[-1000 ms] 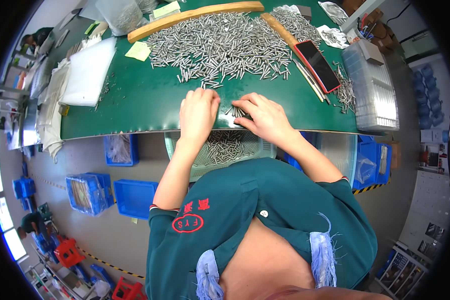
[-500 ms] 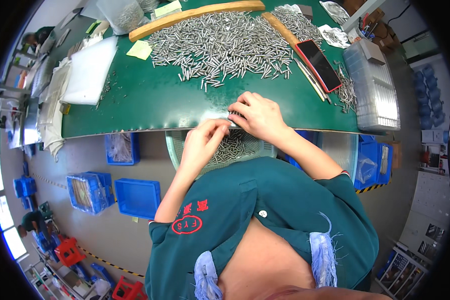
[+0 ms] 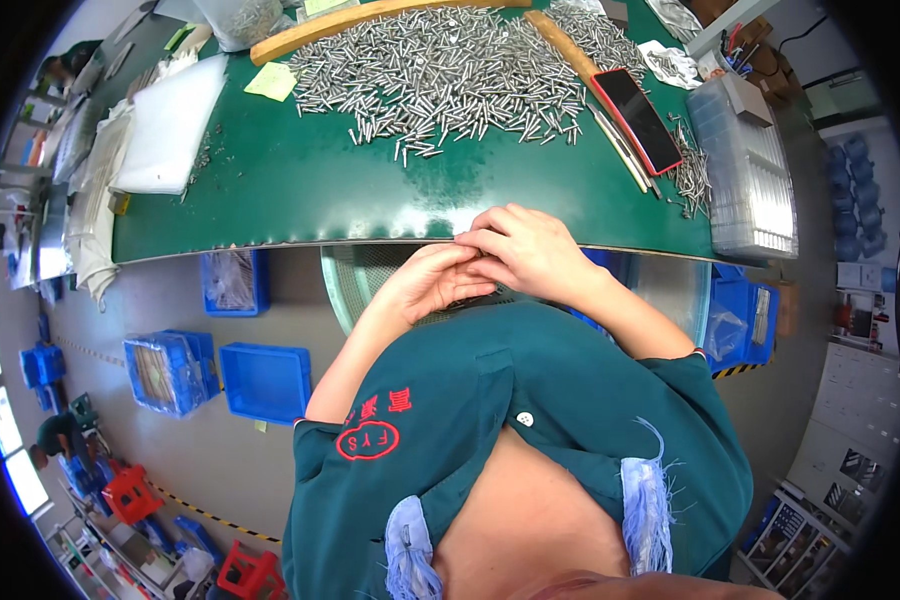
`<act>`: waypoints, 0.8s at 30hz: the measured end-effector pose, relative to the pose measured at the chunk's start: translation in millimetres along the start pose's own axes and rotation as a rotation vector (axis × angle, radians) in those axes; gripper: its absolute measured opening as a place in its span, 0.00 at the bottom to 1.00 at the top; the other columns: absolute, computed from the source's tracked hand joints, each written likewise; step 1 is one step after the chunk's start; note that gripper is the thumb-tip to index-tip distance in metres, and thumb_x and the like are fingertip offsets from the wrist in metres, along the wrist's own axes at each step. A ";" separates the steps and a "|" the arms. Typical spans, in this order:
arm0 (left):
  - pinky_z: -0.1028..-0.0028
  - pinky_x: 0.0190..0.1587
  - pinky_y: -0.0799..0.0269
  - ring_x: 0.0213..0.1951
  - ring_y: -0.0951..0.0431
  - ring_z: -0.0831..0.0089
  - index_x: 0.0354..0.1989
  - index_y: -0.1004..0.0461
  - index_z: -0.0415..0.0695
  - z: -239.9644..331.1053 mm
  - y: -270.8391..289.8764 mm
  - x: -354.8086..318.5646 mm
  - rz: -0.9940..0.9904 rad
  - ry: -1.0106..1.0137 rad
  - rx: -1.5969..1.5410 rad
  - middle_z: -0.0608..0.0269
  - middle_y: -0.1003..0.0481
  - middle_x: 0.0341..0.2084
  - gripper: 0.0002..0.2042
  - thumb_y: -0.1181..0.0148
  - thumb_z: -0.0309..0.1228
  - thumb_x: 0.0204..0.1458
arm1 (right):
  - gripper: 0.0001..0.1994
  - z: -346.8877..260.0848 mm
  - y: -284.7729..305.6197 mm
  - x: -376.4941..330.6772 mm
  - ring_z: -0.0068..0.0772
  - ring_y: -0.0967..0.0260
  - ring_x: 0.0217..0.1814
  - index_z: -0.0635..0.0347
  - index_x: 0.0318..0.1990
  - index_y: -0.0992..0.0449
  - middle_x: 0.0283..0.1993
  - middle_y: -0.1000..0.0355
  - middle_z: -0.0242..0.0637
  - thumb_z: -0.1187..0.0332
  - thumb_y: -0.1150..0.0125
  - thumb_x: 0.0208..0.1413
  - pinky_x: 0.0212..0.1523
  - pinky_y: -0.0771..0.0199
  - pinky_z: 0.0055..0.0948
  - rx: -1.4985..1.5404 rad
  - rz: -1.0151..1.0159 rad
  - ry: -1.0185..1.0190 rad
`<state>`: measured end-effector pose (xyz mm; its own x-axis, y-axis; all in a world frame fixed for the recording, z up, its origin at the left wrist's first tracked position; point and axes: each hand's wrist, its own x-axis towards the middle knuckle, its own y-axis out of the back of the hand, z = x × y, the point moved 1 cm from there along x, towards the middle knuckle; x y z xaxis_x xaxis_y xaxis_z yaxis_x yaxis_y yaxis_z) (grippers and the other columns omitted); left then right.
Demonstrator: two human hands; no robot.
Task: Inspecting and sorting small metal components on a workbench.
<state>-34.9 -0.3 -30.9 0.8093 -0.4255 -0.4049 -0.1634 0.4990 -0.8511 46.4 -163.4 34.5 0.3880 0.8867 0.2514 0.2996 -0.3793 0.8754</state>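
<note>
I'm cupping the left hand [image 3: 428, 284] against the curled right hand [image 3: 530, 250] by the table [image 3: 310, 195], any grasp unclear, closeness probably limiting spills.

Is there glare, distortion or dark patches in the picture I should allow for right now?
Head view: bright glare on the green table, just beyond the left hand; head view: windows at far left wash out white; head view: the table's near edge bows, corners fall to black; head view: what lies between left and right hand, if anything, is hidden.
</note>
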 end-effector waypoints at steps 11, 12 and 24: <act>0.75 0.44 0.24 0.39 0.21 0.72 0.46 0.29 0.34 2.2 -26.2 -9.3 0.194 -0.102 0.569 0.55 0.23 0.38 0.14 0.50 0.34 0.61 | 0.17 0.3 5.7 -7.7 0.29 0.28 0.44 0.54 0.52 0.27 0.45 0.29 0.33 0.75 0.44 0.54 0.41 0.27 0.27 0.404 -0.056 -0.311; 0.76 0.44 0.25 0.39 0.21 0.73 0.45 0.29 0.34 8.0 -28.1 -10.1 0.177 -0.115 0.660 0.56 0.22 0.36 0.14 0.50 0.34 0.61 | 0.18 0.9 7.5 -5.8 0.26 0.29 0.43 0.54 0.54 0.28 0.45 0.29 0.33 0.75 0.45 0.54 0.39 0.28 0.24 0.518 -0.056 -0.352; 0.78 0.44 0.26 0.40 0.22 0.75 0.49 0.30 0.34 50.4 -47.5 -15.6 0.044 -0.089 0.770 0.55 0.23 0.37 0.17 0.51 0.36 0.62 | 0.20 3.1 14.9 9.2 0.21 0.32 0.39 0.57 0.54 0.28 0.41 0.31 0.32 0.74 0.44 0.51 0.34 0.31 0.21 0.801 0.118 -0.410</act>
<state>-11.3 20.7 32.7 0.8590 -0.3469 -0.3766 0.2149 0.9119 -0.3497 57.0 -161.7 48.6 0.6885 0.7249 0.0206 0.6953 -0.6680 0.2652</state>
